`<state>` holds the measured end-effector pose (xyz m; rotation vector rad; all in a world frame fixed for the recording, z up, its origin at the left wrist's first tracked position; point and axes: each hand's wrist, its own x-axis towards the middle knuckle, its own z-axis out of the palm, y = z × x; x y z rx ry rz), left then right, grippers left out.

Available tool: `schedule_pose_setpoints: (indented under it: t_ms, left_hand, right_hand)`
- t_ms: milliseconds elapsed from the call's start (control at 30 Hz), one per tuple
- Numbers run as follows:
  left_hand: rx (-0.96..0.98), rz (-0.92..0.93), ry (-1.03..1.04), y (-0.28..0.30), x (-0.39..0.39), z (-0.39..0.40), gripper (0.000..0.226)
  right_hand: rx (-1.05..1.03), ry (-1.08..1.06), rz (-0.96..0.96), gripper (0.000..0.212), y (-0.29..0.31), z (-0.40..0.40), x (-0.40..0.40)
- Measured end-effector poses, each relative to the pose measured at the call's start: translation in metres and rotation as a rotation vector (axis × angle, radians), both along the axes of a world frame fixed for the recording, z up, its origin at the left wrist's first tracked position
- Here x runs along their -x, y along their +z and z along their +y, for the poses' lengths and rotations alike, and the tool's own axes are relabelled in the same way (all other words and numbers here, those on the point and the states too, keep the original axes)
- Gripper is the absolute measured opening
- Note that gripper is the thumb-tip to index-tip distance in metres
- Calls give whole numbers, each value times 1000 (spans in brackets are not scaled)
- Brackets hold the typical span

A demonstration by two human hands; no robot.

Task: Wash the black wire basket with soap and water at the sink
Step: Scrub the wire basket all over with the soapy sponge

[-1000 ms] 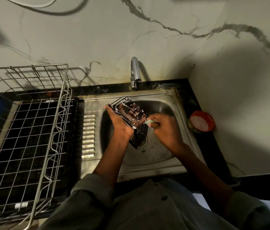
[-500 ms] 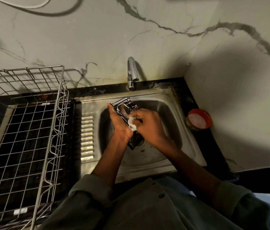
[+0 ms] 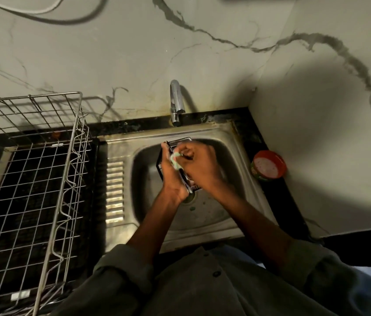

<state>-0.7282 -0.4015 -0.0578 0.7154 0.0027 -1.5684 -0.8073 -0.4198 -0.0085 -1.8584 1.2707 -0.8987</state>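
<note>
The right hand (image 3: 202, 166) curls its fingers round a pale green scrubber (image 3: 175, 161) and presses it against the black wire basket (image 3: 167, 153). The left hand (image 3: 172, 176) grips the basket from the left side, its fingers wrapped along the frame. The basket is held tilted between both hands above the bowl of the stainless steel sink (image 3: 205, 215), over the drain. A chrome tap (image 3: 176, 103) rises behind the sink from the black counter (image 3: 278, 201). On the counter to the right, near the corner, stands a red tub (image 3: 268, 165) with a whitish filling. Left of the sink sits a large metal wire dish rack (image 3: 43, 179). Pale marbled walls with dark veins close in the corner.
</note>
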Motion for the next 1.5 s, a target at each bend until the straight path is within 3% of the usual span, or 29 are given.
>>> schedule_pose_setpoints:
  t_ms: [67,200,267,400,533,667,800,867,1067,1233,1333,1433,1500]
  left_hand:
    - [25,36,-40,2,5,2,65]
    - [61,-24,-152,2,5,1,88]
    - [40,-47,-158,2,4,0,88]
    - [42,-32,-69,-4,0,-1,80]
    - [38,-61,-146,-7,-5,-1,83]
    - [24,-39,-86,-9,2,0,64]
    - [61,-94,-161,-18,-5,1,88]
    - [56,-109,-169,-23,-5,-4,95]
    - [16,-93,-102,-7,-5,-1,81]
    - [40,-57,-122,-5,-8,-1,93]
    - [34,-79,-111,-6,-12,-1,100]
    - [39,-80,-43,-12,-17,-3,85]
    - [24,-69,-18,-15,-23,-5,76]
  right_hand:
    - [66,-68,-33,18,6,-17,-12]
    - [97,-210,94,18,11,-40,-8]
    - [79,-246,92,18,9,-37,-3]
    - [89,-41,53,16,8,-24,-10]
    - [43,-257,44,19,13,-44,0]
    - [57,-9,37,17,17,-34,-15]
    - [8,-269,254,16,13,-55,11]
    - [5,-329,272,14,12,-58,22]
    - [-6,59,85,13,-1,-15,8]
    - [110,-140,199,21,-15,-17,29]
    - [76,-28,192,21,-22,-4,44]
    - [26,115,220,20,-35,17,51]
    - [18,18,241,17,-42,20,53]
